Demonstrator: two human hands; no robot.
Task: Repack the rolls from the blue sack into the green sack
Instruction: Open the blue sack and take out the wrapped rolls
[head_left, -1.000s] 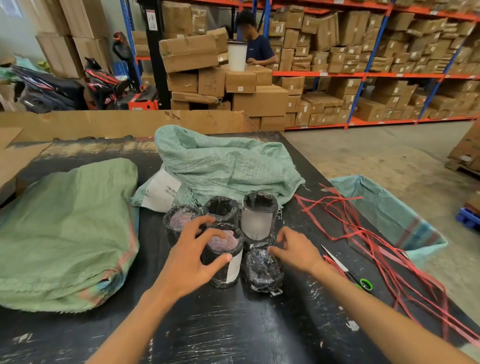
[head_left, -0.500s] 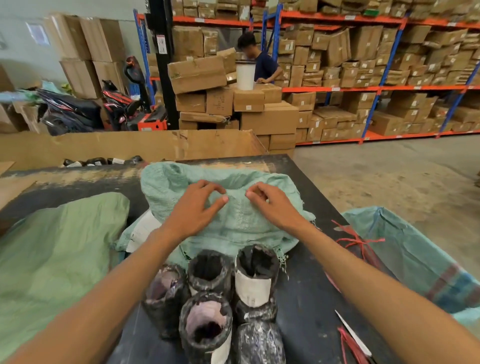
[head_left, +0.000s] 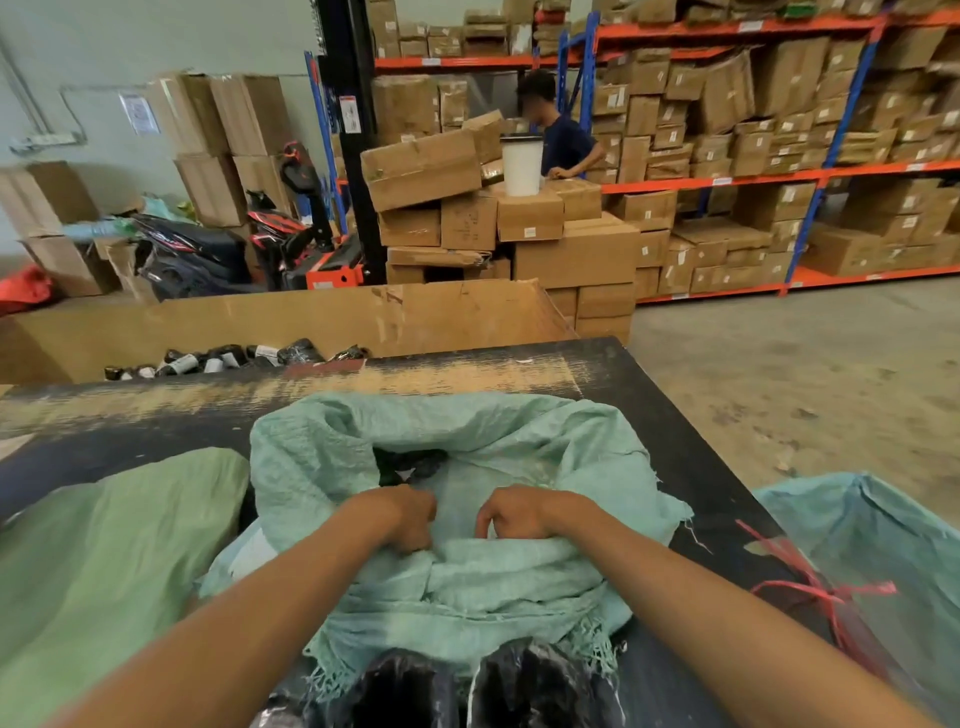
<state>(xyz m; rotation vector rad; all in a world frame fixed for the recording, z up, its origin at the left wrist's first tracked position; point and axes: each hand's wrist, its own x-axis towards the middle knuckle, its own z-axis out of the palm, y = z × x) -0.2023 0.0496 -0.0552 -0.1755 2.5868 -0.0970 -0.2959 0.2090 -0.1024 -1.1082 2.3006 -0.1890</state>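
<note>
A pale teal woven sack (head_left: 493, 436) lies in the middle of the black table (head_left: 649, 415), its mouth gaping toward me. My left hand (head_left: 405, 517) and my right hand (head_left: 514, 514) each grip the bunched near edge of that mouth, fingers curled into the fabric. Dark wrapped rolls (head_left: 410, 465) show inside the opening. Two black plastic-wrapped rolls (head_left: 530, 680) stand at the bottom edge between my forearms, partly cut off. A green sack (head_left: 104, 561) lies flat on the table at the left.
Another teal sack (head_left: 872, 540) hangs open off the table's right side, with red straps (head_left: 810, 587) lying over its edge. Behind the table a cardboard bin (head_left: 415, 317) holds several dark rolls. A person (head_left: 563, 140) stands at stacked boxes farther back.
My hands left the standing rolls and reached onto the teal sack. They have since gathered its near edge, and the mouth is now pulled open. The view has moved forward.
</note>
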